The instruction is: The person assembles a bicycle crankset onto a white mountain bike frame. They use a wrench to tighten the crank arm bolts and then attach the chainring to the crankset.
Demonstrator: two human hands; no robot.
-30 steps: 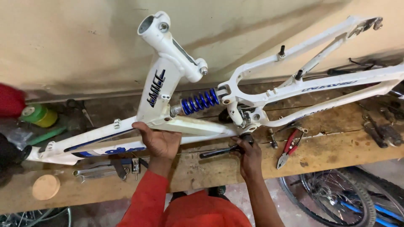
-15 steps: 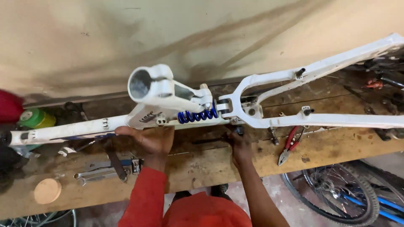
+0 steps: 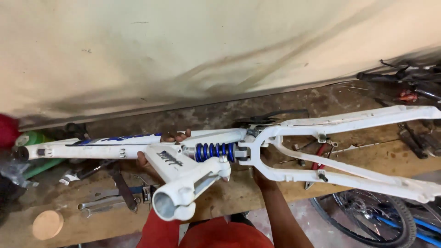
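Head view: white bicycle frame [image 3: 294, 133] lies crosswise along my worktop [image 3: 257, 193], left hand [image 3: 158, 147] gripping its tube, right hand [image 3: 262, 177] hidden beneath, grip unclear.

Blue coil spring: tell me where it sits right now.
In the head view the blue coil spring sits centre frame, mounted in the white bicycle frame, just right of the left hand over the wooden workbench.

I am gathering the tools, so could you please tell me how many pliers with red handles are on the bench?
1: the red-handled pliers lie on the workbench behind the rear triangle of the white bicycle frame. Others may be hidden behind the frame.
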